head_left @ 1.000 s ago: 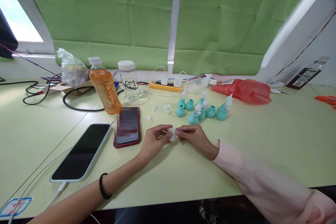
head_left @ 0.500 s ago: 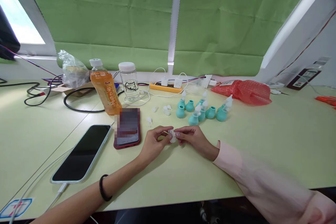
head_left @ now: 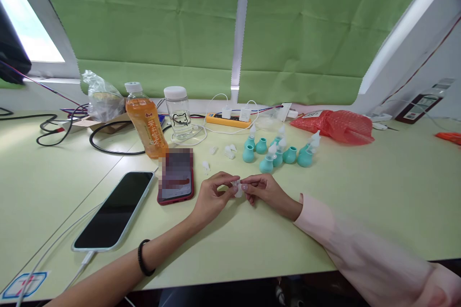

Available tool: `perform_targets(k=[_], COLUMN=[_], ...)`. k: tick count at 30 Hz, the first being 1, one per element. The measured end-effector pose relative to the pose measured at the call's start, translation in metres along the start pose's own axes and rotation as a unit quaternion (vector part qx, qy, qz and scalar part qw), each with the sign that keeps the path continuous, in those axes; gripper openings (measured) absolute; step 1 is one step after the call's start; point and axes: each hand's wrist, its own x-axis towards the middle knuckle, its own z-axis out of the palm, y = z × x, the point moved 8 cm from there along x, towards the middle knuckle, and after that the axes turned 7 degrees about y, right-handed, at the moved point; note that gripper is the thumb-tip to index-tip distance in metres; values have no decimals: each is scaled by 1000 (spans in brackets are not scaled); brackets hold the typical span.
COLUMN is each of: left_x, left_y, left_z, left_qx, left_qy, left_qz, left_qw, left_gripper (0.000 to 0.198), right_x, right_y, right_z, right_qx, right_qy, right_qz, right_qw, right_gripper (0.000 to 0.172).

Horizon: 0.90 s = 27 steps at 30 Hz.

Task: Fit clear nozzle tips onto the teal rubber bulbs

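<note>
Between my hands is a small translucent plastic piece point(head_left: 238, 190), its exact form partly covered by fingers. My left hand point(head_left: 215, 195) pinches it from the left with thumb and forefinger. From the right, the thumb and fingertips of my right hand point(head_left: 265, 189) close on the same piece. Beyond the hands stand several teal rubber bulbs point(head_left: 266, 163), some open at the neck and some topped with clear pointed nozzles point(head_left: 314, 140). Loose translucent pieces point(head_left: 229, 152) lie left of the bulbs, and a small white tip point(head_left: 206, 166) rests just beyond my left hand.
On the left lie a charging phone point(head_left: 115, 211) and a red-cased phone point(head_left: 176, 177). Behind them stand an orange drink bottle point(head_left: 147, 127) and a clear water bottle point(head_left: 179, 117). A yellow power strip point(head_left: 228, 120) and red bubble wrap point(head_left: 333, 126) are at the back.
Both hands stay together on the small translucent piece, with slight finger shifts around it. The whole view has moved a little; the things on the table keep their places.
</note>
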Motion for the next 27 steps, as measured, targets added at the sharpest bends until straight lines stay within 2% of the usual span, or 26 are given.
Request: perform_targets(k=[4,8,11,15,22,27], left_x=[2,3,2,0,-3,-4], left_y=[-3,-21,-28,-30,-33,-38], left_z=[0,4,6,9,12,12], left_qx=[-34,-150,-227,-286,-297,-338], left_qy=[1,-6,-8,-17,-21,-32], left_qz=[-24,-150,-206,-231,-249,-284], left_qw=[999,977,952,930,922,897], left_gripper=[22,32,35,31,29,36], right_x=[1,1,0,-1,0,0], right_y=[1,1,1,3,6,5], right_z=[-2,-3,-2,-2,-5,-6], right_qx=[-1,24,26,-3,-42,-43], right_qy=[17,10,7,23,58,65], right_qz=[5,11,14,15,10,6], right_qw=[1000,1000,1000,1000,997,997], right_gripper=[28,22,21,29,35,36])
